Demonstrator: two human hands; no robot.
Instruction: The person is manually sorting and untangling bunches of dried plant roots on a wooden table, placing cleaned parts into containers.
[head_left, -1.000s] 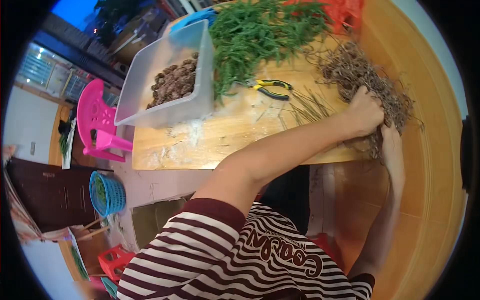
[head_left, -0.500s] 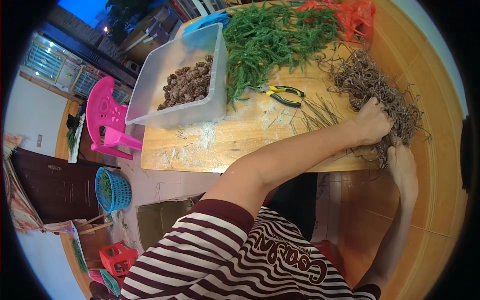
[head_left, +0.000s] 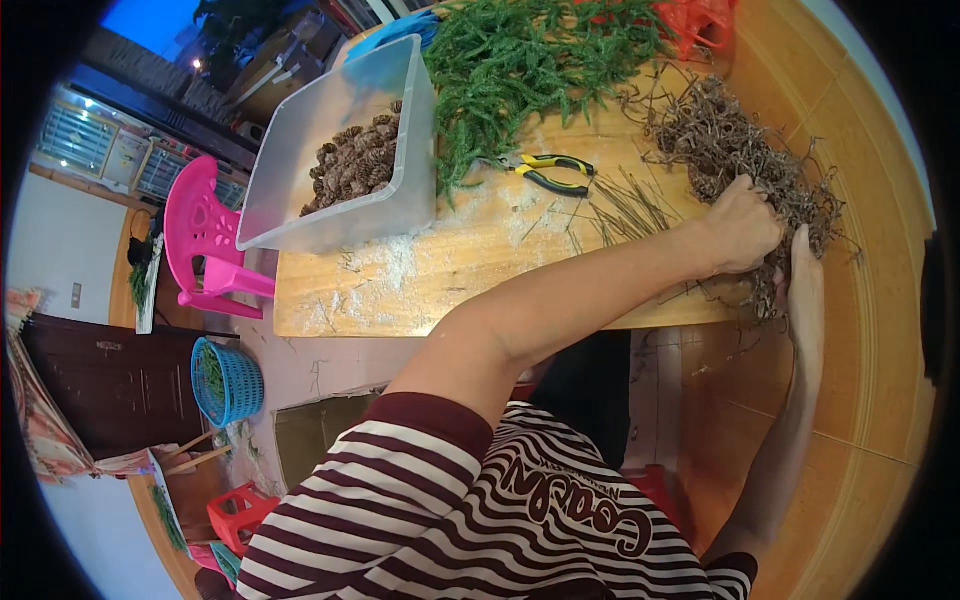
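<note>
A tangled heap of thin, curly brown twigs (head_left: 725,135) lies along the right end of the table, with round brown lumps like pine cones among it. My left hand (head_left: 742,228) reaches across from the left, its fingers curled into the near part of the heap. Close beside it, my right hand (head_left: 806,275) presses against the heap's near right edge, twigs caught between thumb and fingers. Fingertips of both hands are partly hidden by the tangle. Left of my left hand are loose thin brown sticks (head_left: 635,210) and yellow-black pliers (head_left: 555,174) with handles apart.
A clear plastic bin (head_left: 418,150) holds pine cones (head_left: 355,165). Green artificial sprigs (head_left: 520,75) cover the table's far side, near a red plastic bag (head_left: 705,25). White flakes (head_left: 395,260) dust the wooden table. A pink chair (head_left: 195,220) and blue basket (head_left: 240,385) stand left.
My right hand has slid farther up along the heap's edge, its fingers straighter. My left hand stays sunk in the twigs. The whole view has shifted slightly.
</note>
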